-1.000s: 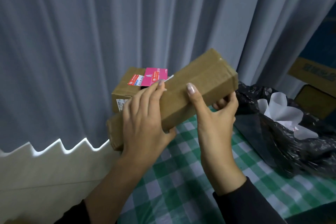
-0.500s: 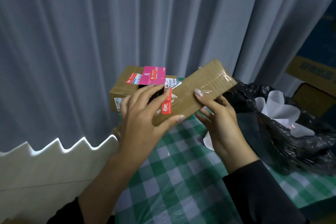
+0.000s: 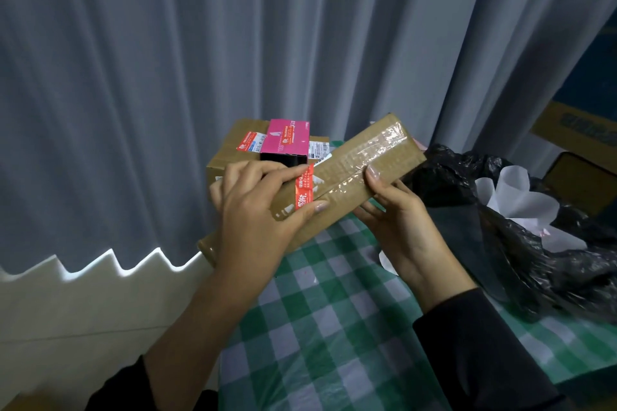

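Both hands are clamped on a long cardboard box [image 3: 360, 170], which is held clear of the table just above the middle of the view, its length slanting from about eight o'clock up to two o'clock. The left hand [image 3: 253, 210] grips the lower half. Its fingers curl over the top face and its thumb presses the near side, the thumb tip lying just past a red tape strip [image 3: 304, 188] that crosses the box. The right hand [image 3: 397, 210] holds the box at three o'clock from the left one, its thumb tip set on the clear tape [image 3: 370, 157] that runs shiny along the top seam. Its other fingers appear to cup the underside, mostly hidden by the box. The two hands are near each other but apart, with the red strip between them. At eleven o'clock from the held box, behind it, a larger cardboard carton [image 3: 227, 152] stands on the table, bearing printed labels and a pink packet [image 3: 285, 137] on top. The green checked tablecloth [image 3: 334, 327] fills the six o'clock part of the view. At four o'clock from the held box a black rubbish bag [image 3: 534, 260] sags open with crumpled white paper [image 3: 514, 200] inside. A white scrap [image 3: 387, 264] lies on the cloth just under the right wrist. A dark sleeve [image 3: 474, 350] covers the right forearm, and a grey curtain [image 3: 167, 77] hangs across the whole twelve o'clock side.
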